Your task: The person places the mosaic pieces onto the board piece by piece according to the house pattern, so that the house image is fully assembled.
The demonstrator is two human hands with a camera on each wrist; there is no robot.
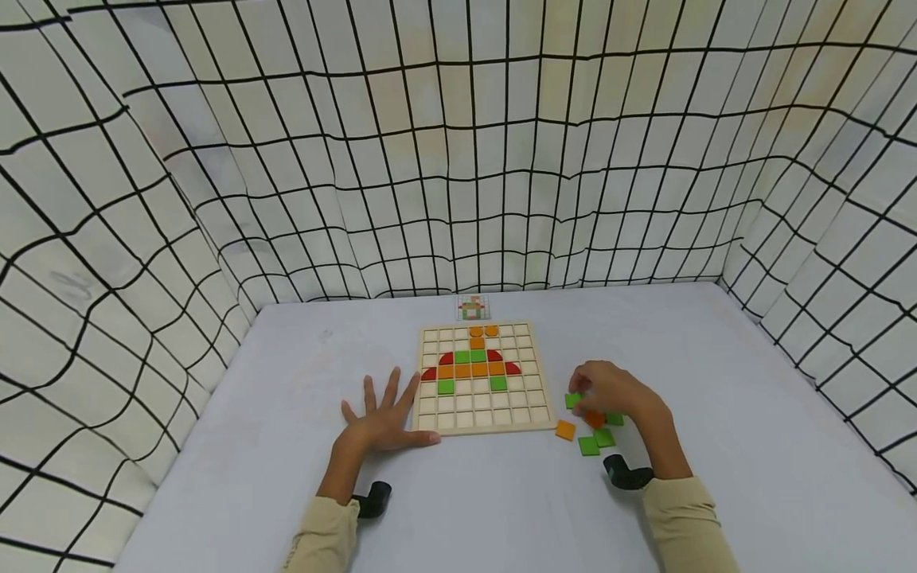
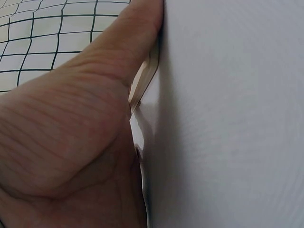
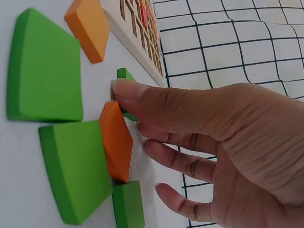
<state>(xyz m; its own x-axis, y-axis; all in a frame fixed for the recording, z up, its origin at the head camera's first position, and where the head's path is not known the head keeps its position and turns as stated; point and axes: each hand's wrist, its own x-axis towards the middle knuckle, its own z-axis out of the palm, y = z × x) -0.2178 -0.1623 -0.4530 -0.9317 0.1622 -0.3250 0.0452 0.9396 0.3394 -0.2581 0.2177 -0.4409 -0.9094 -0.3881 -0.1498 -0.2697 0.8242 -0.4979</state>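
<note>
A wooden grid board [image 1: 473, 428] lies mid-table, with green, orange and red tiles forming a pattern in its cells. My left hand [image 1: 387, 422] is spread flat on the table at the board's left side. One fingertip reaches the board's edge, and the thumb [image 2: 118, 47] points along its front corner. To the right of the board, my right hand [image 1: 612, 390] pinches a green square tile [image 1: 572, 400] between thumb and index finger, low among loose tiles. An orange tile [image 3: 116, 142] sits just under the thumb; the other fingers are loosely bent.
More loose green tiles [image 1: 589, 446] and an orange square [image 1: 565, 430] lie near the board's front right corner. A small pattern card [image 1: 473, 307] sits behind the board. White walls with black netting [image 1: 487, 199] surround the table's back and sides.
</note>
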